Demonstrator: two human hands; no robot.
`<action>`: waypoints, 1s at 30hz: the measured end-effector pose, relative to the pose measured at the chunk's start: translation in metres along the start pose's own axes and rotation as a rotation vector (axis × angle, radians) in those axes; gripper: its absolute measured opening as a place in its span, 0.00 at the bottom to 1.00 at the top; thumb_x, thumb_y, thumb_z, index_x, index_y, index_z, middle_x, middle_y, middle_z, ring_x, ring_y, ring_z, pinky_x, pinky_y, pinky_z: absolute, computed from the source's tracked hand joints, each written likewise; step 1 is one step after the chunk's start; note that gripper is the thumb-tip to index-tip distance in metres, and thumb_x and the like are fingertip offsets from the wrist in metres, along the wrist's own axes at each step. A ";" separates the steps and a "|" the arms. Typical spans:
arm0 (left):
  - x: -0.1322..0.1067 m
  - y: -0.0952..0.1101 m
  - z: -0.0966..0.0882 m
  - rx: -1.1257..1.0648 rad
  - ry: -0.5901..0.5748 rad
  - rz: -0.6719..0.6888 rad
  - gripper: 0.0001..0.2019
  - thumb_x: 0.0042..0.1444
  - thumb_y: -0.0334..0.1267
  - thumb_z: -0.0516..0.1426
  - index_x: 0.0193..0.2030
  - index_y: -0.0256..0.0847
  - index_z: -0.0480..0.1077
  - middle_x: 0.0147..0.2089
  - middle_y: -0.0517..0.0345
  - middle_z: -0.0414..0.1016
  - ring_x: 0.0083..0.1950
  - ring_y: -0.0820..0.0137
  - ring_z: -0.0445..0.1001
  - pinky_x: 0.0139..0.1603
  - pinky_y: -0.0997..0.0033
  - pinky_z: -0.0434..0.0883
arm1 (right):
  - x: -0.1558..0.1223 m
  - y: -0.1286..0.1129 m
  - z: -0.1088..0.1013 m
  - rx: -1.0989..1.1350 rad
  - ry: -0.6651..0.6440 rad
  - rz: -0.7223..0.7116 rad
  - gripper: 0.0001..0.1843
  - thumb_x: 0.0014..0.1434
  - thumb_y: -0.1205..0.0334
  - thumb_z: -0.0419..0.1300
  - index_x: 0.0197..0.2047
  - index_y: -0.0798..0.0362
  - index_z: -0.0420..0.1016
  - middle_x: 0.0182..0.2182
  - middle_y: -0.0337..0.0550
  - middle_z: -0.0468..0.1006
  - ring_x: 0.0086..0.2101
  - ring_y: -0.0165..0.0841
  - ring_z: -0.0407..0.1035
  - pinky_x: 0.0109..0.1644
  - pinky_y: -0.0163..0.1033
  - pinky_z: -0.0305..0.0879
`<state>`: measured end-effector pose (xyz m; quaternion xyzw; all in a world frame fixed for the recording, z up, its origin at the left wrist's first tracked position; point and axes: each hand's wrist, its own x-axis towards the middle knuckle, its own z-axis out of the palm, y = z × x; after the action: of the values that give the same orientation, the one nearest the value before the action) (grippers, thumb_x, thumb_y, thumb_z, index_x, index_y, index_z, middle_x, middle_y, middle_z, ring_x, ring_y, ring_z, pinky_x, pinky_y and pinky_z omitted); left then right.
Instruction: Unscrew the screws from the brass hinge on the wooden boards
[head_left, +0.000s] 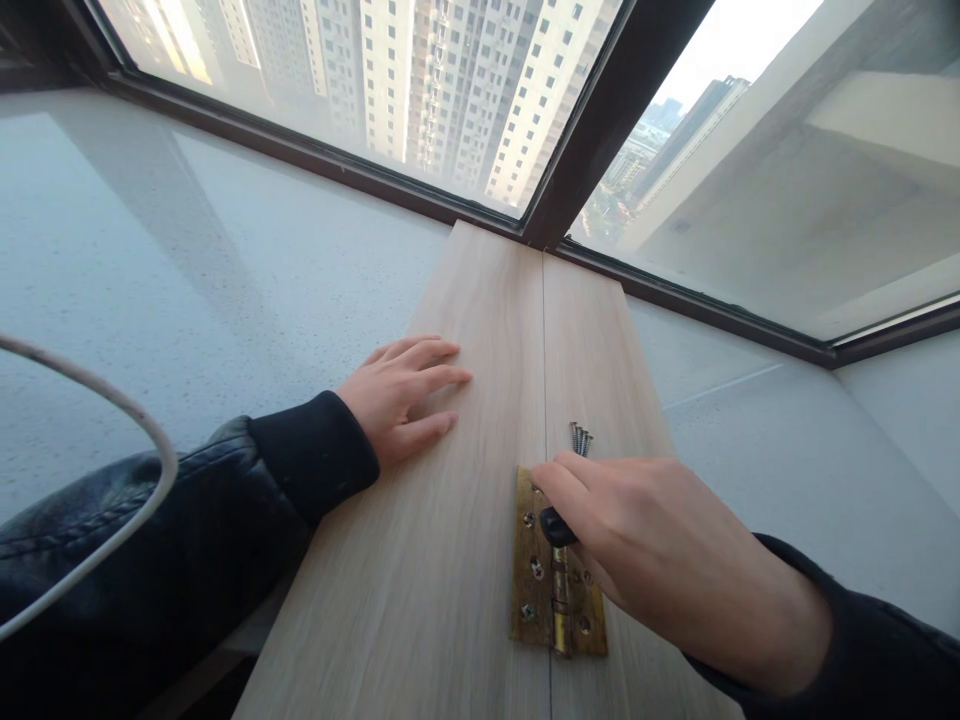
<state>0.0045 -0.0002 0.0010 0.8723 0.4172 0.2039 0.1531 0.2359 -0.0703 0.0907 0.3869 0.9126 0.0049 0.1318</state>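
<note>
My left hand [416, 400] lies on the pale wooden board [480, 300], fingers spread and holding nothing. My right hand [637, 530] is closed around a screwdriver [556, 527]; only the end of its black handle shows, and its shaft and tip are hidden. Beneath that hand, a worn brass hinge [559, 600] lies open and flat across the seam between this board and a second, narrower-looking board [592, 340]. Several screws sit in the hinge's holes, while its upper right part is covered by my hand. Just beyond my right fingers lie several loose screws [580, 438].
Both boards rest on a white speckled sill [300, 240] and reach the dark window frame [577, 130]. A white cable [142, 420] curves in front of my left sleeve. Tall buildings [450, 80] stand outside the glass.
</note>
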 end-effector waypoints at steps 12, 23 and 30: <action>0.001 -0.001 -0.001 -0.010 0.004 0.010 0.22 0.58 0.44 0.51 0.57 0.41 0.67 0.64 0.48 0.61 0.67 0.55 0.55 0.64 0.49 0.56 | -0.002 0.002 0.017 -0.001 0.215 0.146 0.15 0.62 0.59 0.53 0.23 0.49 0.64 0.18 0.35 0.70 0.18 0.33 0.64 0.23 0.40 0.42; 0.000 -0.002 0.000 -0.007 0.004 0.008 0.22 0.58 0.44 0.51 0.57 0.41 0.67 0.64 0.48 0.61 0.67 0.54 0.54 0.63 0.47 0.56 | -0.008 0.002 0.010 0.174 0.128 0.114 0.11 0.55 0.68 0.55 0.41 0.48 0.72 0.28 0.35 0.77 0.27 0.33 0.72 0.26 0.39 0.49; 0.000 -0.001 0.000 -0.011 0.007 0.003 0.21 0.58 0.43 0.52 0.57 0.43 0.66 0.64 0.49 0.61 0.67 0.56 0.54 0.64 0.49 0.56 | -0.001 0.004 0.011 0.087 0.146 0.255 0.17 0.61 0.50 0.53 0.26 0.49 0.70 0.18 0.37 0.74 0.20 0.35 0.69 0.24 0.39 0.45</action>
<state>0.0039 0.0006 0.0005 0.8714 0.4151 0.2094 0.1564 0.2418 -0.0693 0.0806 0.5038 0.8625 0.0101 0.0467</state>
